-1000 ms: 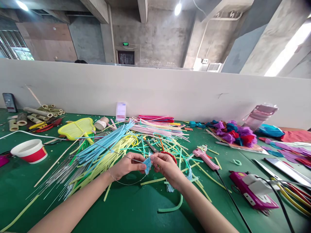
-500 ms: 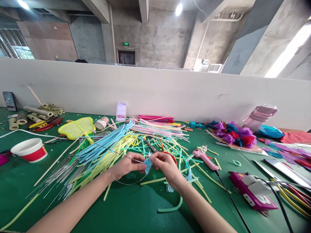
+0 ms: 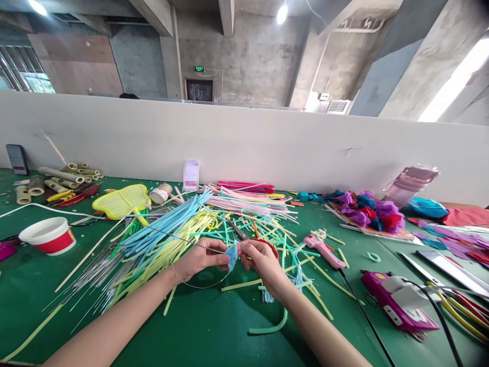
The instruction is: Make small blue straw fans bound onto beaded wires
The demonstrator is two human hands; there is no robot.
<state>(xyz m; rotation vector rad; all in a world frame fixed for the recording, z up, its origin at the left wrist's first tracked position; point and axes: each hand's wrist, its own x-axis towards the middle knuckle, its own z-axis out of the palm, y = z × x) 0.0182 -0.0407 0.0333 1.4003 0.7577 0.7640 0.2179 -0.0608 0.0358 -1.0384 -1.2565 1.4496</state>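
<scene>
My left hand (image 3: 200,260) is closed, its thumb and fingers pinching a small light blue fan-shaped piece (image 3: 231,256); whether it is cloth or yarn I cannot tell. A thin dark wire (image 3: 191,240) runs from this hand up to the left, and a fine pale strand (image 3: 198,288) loops below it. My right hand (image 3: 260,257) has its fingertips pinched together at the blue piece's right edge; what they grip is too small to make out. Scissors with red handles (image 3: 272,247) lie partly hidden behind my right hand. Light blue tassels (image 3: 267,295) lie below its wrist.
Blue fuzzy stems (image 3: 171,219) and yellow ones (image 3: 160,265) heap up on the left. A pink glue gun (image 3: 323,251) with a black cable lies to the right, near a magenta power strip (image 3: 401,303). A paper cup (image 3: 49,237) stands at far left.
The fingertips of my right hand have shifted slightly right, and more of the blue piece shows. My left hand stays in nearly the same place.
</scene>
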